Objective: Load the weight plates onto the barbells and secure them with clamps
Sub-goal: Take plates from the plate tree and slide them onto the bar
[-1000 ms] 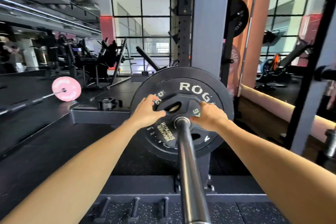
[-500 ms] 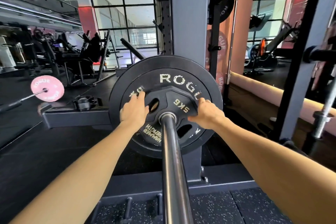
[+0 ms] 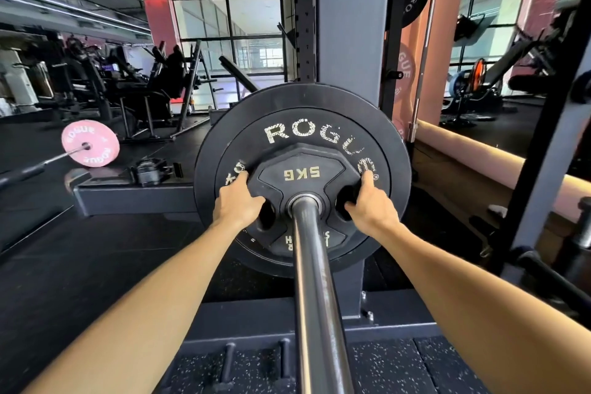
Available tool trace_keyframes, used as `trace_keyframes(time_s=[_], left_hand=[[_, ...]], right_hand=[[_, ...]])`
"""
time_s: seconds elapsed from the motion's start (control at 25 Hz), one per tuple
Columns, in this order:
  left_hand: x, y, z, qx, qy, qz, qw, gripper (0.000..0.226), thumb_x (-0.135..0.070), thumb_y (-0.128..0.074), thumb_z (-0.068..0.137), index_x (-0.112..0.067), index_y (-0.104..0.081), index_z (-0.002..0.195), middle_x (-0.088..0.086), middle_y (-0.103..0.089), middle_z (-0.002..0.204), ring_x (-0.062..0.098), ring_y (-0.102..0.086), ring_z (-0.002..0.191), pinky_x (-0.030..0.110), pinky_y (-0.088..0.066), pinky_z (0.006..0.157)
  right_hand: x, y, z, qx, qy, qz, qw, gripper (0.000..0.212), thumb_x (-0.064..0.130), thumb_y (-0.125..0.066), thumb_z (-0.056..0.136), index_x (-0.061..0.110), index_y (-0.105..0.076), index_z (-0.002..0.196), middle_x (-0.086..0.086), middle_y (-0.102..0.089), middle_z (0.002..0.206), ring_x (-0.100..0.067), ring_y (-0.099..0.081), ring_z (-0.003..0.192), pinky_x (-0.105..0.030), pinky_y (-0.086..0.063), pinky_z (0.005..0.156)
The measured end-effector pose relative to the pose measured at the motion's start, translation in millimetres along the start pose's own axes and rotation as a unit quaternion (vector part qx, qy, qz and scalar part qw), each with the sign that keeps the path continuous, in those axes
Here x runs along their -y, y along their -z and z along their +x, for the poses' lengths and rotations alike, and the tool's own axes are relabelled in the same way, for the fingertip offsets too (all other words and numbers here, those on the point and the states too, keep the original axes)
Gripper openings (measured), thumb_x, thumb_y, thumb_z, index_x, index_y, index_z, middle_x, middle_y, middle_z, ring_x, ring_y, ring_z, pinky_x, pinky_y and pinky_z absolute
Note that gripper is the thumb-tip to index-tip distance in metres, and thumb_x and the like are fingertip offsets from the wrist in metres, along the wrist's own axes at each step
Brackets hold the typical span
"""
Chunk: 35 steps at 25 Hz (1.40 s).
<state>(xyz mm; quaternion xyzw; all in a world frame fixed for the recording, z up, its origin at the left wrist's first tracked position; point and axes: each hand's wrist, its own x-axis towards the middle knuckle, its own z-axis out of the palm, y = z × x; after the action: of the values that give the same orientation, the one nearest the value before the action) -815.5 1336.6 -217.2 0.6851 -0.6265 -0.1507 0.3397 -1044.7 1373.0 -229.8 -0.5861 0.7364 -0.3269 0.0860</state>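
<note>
Fingers of our left hand (image 3: 238, 205) curl over the left edge of the small 5KG plate (image 3: 302, 189), thumb at its grip hole; our right hand (image 3: 371, 206) grips the right edge the same way, thumb hooked into the opposite hole. We hold this plate on the barbell sleeve (image 3: 315, 281), flat against the large black ROGUE plate (image 3: 302, 125) behind it, beside the grey rack upright (image 3: 348, 25). Off to the left, a pink plate (image 3: 90, 144) sits on another bar, and a black clamp (image 3: 150, 169) lies on the rack's base beam (image 3: 134, 198).
</note>
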Motion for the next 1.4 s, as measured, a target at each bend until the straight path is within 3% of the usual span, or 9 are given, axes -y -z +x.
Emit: trace_keyframes(time_s=[0.08,0.2,0.36,0.52,0.72,0.92,1.04,1.2,1.4], left_hand=[[3.8,-2.7,2.4,0.007,0.004,-0.017,1.0,0.051,-0.022,-0.062,0.085,-0.027,-0.05,0.135,0.011,-0.059,0.115,0.038,-0.059,0.101,0.039,-0.052,0.085],[8.9,-5.0,0.4,0.013,0.005,-0.036,0.999,0.041,-0.024,-0.061,0.083,-0.028,-0.058,0.124,0.013,-0.064,0.112,0.039,-0.064,0.095,0.046,-0.057,0.085],[12.2,-1.3,-7.5,0.007,-0.005,0.005,1.0,0.05,-0.02,-0.056,0.085,-0.024,-0.053,0.135,0.013,-0.064,0.118,0.038,-0.06,0.105,0.043,-0.053,0.088],[10.8,13.4,-40.4,0.003,-0.022,0.04,0.999,0.056,-0.019,-0.054,0.088,-0.023,-0.046,0.144,0.017,-0.059,0.127,0.041,-0.055,0.116,0.042,-0.047,0.091],[14.5,35.7,-108.9,-0.001,-0.031,0.03,0.999,0.053,-0.018,-0.053,0.089,-0.022,-0.05,0.141,0.011,-0.062,0.106,0.04,-0.059,0.11,0.038,-0.047,0.083],[21.9,65.9,-192.1,-0.013,-0.044,0.021,0.999,0.038,-0.018,-0.055,0.09,-0.018,-0.06,0.127,0.013,-0.066,0.117,0.039,-0.06,0.109,0.035,-0.045,0.082],[24.2,80.2,-233.4,-0.02,-0.058,0.026,0.998,0.041,-0.018,-0.056,0.089,-0.016,-0.059,0.13,0.011,-0.067,0.119,0.038,-0.062,0.109,0.039,-0.051,0.088],[29.6,94.3,-273.9,-0.025,-0.071,0.03,0.997,0.045,-0.019,-0.056,0.088,-0.016,-0.058,0.132,0.011,-0.067,0.119,0.038,-0.064,0.105,0.043,-0.056,0.088],[38.5,108.0,-307.4,-0.025,-0.098,0.033,0.994,0.022,-0.017,-0.054,0.083,-0.017,-0.06,0.104,0.01,-0.066,0.102,0.037,-0.064,0.093,0.044,-0.056,0.081]], right_hand=[[3.4,1.1,7.6,-0.007,-0.018,0.035,0.999,0.04,0.024,-0.062,0.086,0.013,-0.037,0.116,-0.012,-0.054,0.094,-0.034,-0.051,0.083,-0.036,-0.042,0.071],[9.3,7.3,15.9,-0.017,-0.038,0.028,0.999,0.033,0.029,-0.065,0.08,0.018,-0.045,0.104,-0.01,-0.054,0.094,-0.036,-0.056,0.091,-0.035,-0.042,0.074],[3.9,11.4,7.4,-0.039,-0.019,-0.027,0.999,0.029,0.033,-0.061,0.08,0.019,-0.056,0.106,-0.014,-0.065,0.101,-0.04,-0.061,0.097,-0.036,-0.042,0.074],[0.9,18.7,-24.9,-0.038,-0.015,0.001,0.999,0.025,0.025,-0.058,0.08,0.018,-0.062,0.104,-0.015,-0.067,0.102,-0.041,-0.06,0.097,-0.034,-0.042,0.074],[0.6,45.8,-88.8,-0.033,-0.005,0.01,0.999,0.031,0.025,-0.058,0.079,0.02,-0.067,0.108,-0.014,-0.069,0.104,-0.039,-0.063,0.097,-0.035,-0.049,0.081],[0.0,70.4,-169.8,-0.044,0.02,0.007,0.999,0.035,0.024,-0.058,0.081,0.02,-0.067,0.115,-0.015,-0.068,0.107,-0.039,-0.062,0.1,-0.033,-0.045,0.079],[-2.5,84.3,-213.9,-0.055,0.02,0.003,0.998,0.037,0.023,-0.056,0.081,0.018,-0.066,0.116,-0.016,-0.067,0.109,-0.039,-0.061,0.1,-0.035,-0.047,0.082],[-5.2,98.0,-259.8,-0.073,0.031,-0.002,0.997,0.032,0.022,-0.056,0.08,0.018,-0.067,0.11,-0.013,-0.068,0.101,-0.037,-0.062,0.093,-0.033,-0.044,0.075],[-4.4,112.0,-295.4,-0.083,0.057,-0.03,0.994,0.025,0.019,-0.054,0.078,0.011,-0.067,0.098,-0.014,-0.064,0.091,-0.034,-0.052,0.077,-0.032,-0.041,0.069]])
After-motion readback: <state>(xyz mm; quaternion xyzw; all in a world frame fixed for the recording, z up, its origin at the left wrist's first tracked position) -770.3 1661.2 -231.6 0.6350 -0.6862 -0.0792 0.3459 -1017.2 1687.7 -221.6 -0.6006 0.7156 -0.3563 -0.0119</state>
